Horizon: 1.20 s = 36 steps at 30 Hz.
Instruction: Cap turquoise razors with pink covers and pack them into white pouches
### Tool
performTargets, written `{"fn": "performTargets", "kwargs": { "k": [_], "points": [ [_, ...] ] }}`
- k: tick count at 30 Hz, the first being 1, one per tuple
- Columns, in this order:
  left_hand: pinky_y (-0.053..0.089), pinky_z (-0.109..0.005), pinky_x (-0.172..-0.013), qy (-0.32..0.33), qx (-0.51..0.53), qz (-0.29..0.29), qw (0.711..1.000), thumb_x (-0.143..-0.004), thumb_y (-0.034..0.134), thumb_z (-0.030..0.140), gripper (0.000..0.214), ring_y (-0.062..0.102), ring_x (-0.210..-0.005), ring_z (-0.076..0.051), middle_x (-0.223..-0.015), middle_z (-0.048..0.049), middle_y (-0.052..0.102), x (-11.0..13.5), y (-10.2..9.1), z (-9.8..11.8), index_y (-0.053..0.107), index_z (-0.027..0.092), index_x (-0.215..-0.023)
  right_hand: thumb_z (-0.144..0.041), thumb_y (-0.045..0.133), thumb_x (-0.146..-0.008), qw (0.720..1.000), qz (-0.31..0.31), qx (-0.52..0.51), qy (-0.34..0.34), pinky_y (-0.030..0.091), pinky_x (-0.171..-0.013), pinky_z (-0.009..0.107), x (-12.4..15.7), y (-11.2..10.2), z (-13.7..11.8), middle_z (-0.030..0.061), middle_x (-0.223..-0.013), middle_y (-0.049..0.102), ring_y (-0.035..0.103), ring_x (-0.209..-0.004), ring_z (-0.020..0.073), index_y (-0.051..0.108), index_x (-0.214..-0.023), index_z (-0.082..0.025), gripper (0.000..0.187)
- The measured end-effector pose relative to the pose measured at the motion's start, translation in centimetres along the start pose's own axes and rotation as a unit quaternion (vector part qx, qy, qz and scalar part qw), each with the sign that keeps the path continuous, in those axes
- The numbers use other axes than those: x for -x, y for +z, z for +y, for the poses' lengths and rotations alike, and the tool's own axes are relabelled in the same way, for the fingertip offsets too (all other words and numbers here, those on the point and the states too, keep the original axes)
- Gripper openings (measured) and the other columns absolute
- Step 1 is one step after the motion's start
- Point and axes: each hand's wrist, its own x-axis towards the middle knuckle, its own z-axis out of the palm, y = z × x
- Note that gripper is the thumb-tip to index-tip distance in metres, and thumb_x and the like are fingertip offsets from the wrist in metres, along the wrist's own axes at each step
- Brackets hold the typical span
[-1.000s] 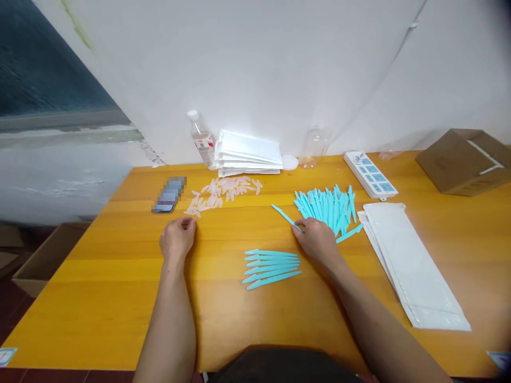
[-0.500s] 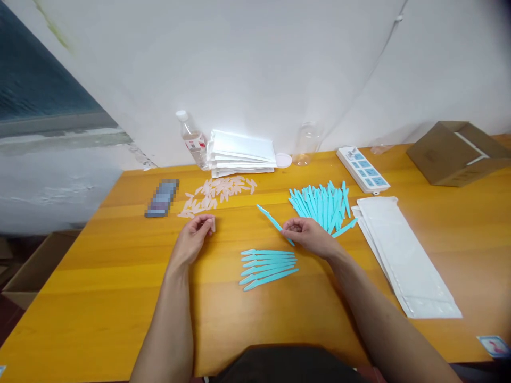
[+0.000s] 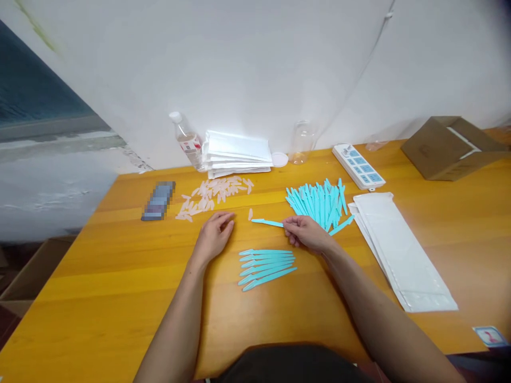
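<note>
My right hand (image 3: 302, 232) is closed on the handle end of a turquoise eyebrow razor (image 3: 266, 222), whose blade end points left. Close to that blade end is a small pale pink cap (image 3: 250, 214), clear of my fingers. My left hand (image 3: 215, 234) is to the left of it, thumb and forefinger apart, with nothing visible between them. Below both hands, several eyebrow razors (image 3: 266, 263) lie side by side in a row. A pile of more razors (image 3: 319, 202) spreads beyond my right hand, and many loose caps (image 3: 215, 190) are scattered beyond my left.
At the back stand a drink bottle (image 3: 187, 142), stacked white packets (image 3: 238, 151) and a clear jar (image 3: 302, 141). A phone (image 3: 158, 201) lies left. To the right are a power strip (image 3: 359, 167), long white bags (image 3: 403, 250) and a cardboard box (image 3: 449, 149).
My left hand has moved right and let go of the pale cap, which now shows near the razor. The razor in my right hand has turned nearer to level.
</note>
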Motion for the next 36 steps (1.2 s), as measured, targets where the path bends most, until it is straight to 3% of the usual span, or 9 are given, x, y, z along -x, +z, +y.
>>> {"fn": "performTargets", "kwargs": {
  "k": [3,8,12,15,18,23,27,31,36],
  "points": [
    [0.051,-0.031,-0.082,0.013,-0.021,-0.043,0.999,-0.095,0.053,0.036,0.036,0.066,-0.085,-0.019,-0.111,-0.0097,0.070,-2.7,0.7,1.5,0.073,0.018,-0.118,-0.035,0.068,-0.076,1.000,0.015,0.000,0.000,0.037,-0.038,0.018,0.0,0.1,0.1,-0.0049,-0.057,0.055,0.048,-0.043,0.0065,0.056,-0.072,-0.018,0.021],
    [0.046,-0.030,-0.072,-0.024,-0.079,-0.141,0.986,-0.080,0.067,0.037,0.026,0.066,-0.075,-0.021,-0.081,-0.0035,0.074,-6.9,2.3,3.3,0.079,0.020,-0.096,-0.029,0.065,-0.073,0.999,0.030,0.003,0.016,0.031,-0.035,0.017,0.2,-0.2,0.4,-0.0071,-0.054,0.051,0.043,-0.040,0.0060,0.059,-0.079,-0.018,0.014],
    [0.043,-0.029,-0.064,-0.050,-0.072,-0.151,0.985,-0.065,0.074,0.024,0.009,0.062,-0.062,-0.020,-0.064,-0.0026,0.069,-7.8,2.6,3.4,0.075,0.020,-0.073,-0.029,0.065,-0.071,1.000,0.022,0.001,0.020,0.030,-0.035,0.018,0.3,-0.5,0.5,-0.0069,-0.054,0.051,0.043,-0.040,0.0065,0.060,-0.082,-0.018,0.015],
    [0.044,-0.028,-0.060,-0.052,-0.050,-0.143,0.987,-0.066,0.072,0.025,0.010,0.061,-0.060,-0.019,-0.064,-0.0030,0.069,-6.7,1.6,2.9,0.072,0.019,-0.074,-0.030,0.067,-0.070,1.000,0.018,0.001,0.017,0.030,-0.035,0.018,0.4,-0.6,0.4,-0.0069,-0.055,0.051,0.044,-0.041,0.0068,0.061,-0.080,-0.019,0.016],
    [0.048,-0.026,-0.062,-0.078,0.098,-0.132,0.983,-0.079,0.068,0.039,0.030,0.062,-0.063,-0.016,-0.073,-0.0042,0.072,-4.2,0.1,2.2,0.073,0.015,-0.097,-0.031,0.069,-0.070,1.000,0.007,-0.012,0.014,0.028,-0.036,0.019,0.5,-0.6,0.3,-0.0074,-0.054,0.050,0.041,-0.040,0.0064,0.061,-0.079,-0.019,0.018],
    [0.047,-0.024,-0.058,-0.193,0.355,-0.013,0.914,-0.074,0.080,0.049,0.043,0.058,-0.060,-0.011,-0.080,-0.0048,0.073,0.3,-0.1,0.9,0.073,0.014,-0.098,-0.037,0.072,-0.071,0.998,-0.029,-0.053,0.000,0.025,-0.037,0.019,0.7,-0.6,0.1,-0.0081,-0.054,0.049,0.036,-0.040,0.0053,0.061,-0.081,-0.018,0.024],
    [0.054,-0.028,-0.070,-0.233,0.434,-0.012,0.870,-0.070,0.085,0.047,0.044,0.066,-0.071,-0.014,-0.088,-0.0075,0.076,1.6,0.8,0.0,0.074,0.014,-0.097,-0.043,0.073,-0.072,0.997,-0.052,-0.058,-0.004,0.022,-0.037,0.020,0.8,-0.5,-0.1,-0.0092,-0.049,0.046,0.031,-0.040,0.0057,0.060,-0.079,-0.018,0.029],
    [0.055,-0.031,-0.079,-0.200,0.396,-0.056,0.894,-0.074,0.082,0.048,0.043,0.068,-0.075,-0.015,-0.088,-0.0077,0.076,1.5,0.7,-0.2,0.074,0.014,-0.099,-0.046,0.072,-0.074,0.997,-0.062,-0.051,-0.002,0.020,-0.039,0.021,0.9,-0.6,-0.2,-0.0094,-0.046,0.044,0.030,-0.040,0.0063,0.060,-0.081,-0.018,0.031],
    [0.054,-0.032,-0.081,-0.151,0.332,-0.095,0.927,-0.079,0.077,0.051,0.042,0.068,-0.078,-0.018,-0.087,-0.0079,0.076,1.6,0.3,1.0,0.075,0.015,-0.100,-0.049,0.071,-0.076,0.996,-0.080,-0.048,-0.005,0.018,-0.040,0.021,1.0,-0.8,-0.3,-0.0095,-0.048,0.043,0.028,-0.041,0.0058,0.060,-0.080,-0.018,0.033]
  ]
}}
